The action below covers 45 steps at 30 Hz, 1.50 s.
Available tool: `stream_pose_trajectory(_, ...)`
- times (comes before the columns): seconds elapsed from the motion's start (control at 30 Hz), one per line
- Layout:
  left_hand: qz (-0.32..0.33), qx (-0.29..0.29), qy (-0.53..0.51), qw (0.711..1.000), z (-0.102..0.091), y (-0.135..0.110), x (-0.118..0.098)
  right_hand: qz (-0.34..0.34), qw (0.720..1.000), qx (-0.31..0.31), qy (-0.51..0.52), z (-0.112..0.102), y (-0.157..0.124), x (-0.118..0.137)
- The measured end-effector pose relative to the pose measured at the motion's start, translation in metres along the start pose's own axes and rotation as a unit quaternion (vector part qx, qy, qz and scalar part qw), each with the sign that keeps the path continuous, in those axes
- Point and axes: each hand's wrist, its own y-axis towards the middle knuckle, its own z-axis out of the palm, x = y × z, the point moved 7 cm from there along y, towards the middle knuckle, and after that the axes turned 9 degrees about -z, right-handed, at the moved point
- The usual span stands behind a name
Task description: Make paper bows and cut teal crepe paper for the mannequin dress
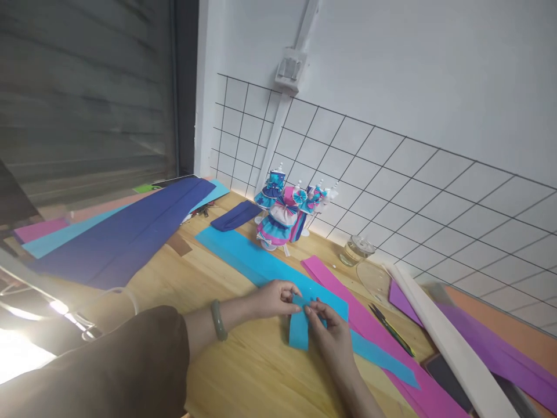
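A narrow blue paper strip (299, 332) is held between my two hands above the wooden table, its short end hanging down in front of my fingers. My left hand (278, 298) pinches its upper left edge between thumb and fingers. From the right, my right hand (334, 337) grips the same strip with thumb and index finger close to the left fingertips. A longer blue length (383, 357) runs out to the right behind my right hand; whether it joins the held piece is hidden. Beneath and beyond lies a wide blue sheet (243, 258).
Small dress forms in paper outfits (281, 217) stand near the wall grid (369, 151). Right of my hands lie a pink strip (343, 290), scissors (391, 330), a glass jar (357, 251) and a white roll (452, 342). Dark blue sheets (130, 232) lie left, near a bright lamp (21, 354).
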Motion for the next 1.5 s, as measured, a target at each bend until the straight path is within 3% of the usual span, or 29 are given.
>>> stream_pose_trajectory(0.3,-0.037,-0.015,-0.058,0.998,-0.002,-0.001,0.0,0.032,0.998,-0.027,0.036,0.0,-0.003,-0.005)
stream_pose_trajectory(0.6,-0.032,0.025,-0.07,0.997,0.0,0.008,0.013,0.05,0.995,-0.016,0.082,0.003,-0.003,-0.018)
stream_pose_trajectory(0.8,-0.042,0.026,-0.082,0.995,-0.001,0.011,0.015,0.027,0.988,-0.002,0.152,0.007,-0.001,-0.007)
stream_pose_trajectory(1.03,-0.036,0.029,-0.077,0.996,-0.001,0.01,0.013,-0.043,0.998,0.002,0.035,0.002,0.001,0.008)
stream_pose_trajectory(1.2,-0.025,0.047,-0.088,0.995,0.001,0.007,0.008,-0.029,0.999,0.009,0.024,0.002,0.001,0.004)
stream_pose_trajectory(1.5,-0.011,0.02,-0.072,0.997,0.0,0.004,0.004,-0.017,0.999,0.027,-0.001,0.002,0.001,0.004)
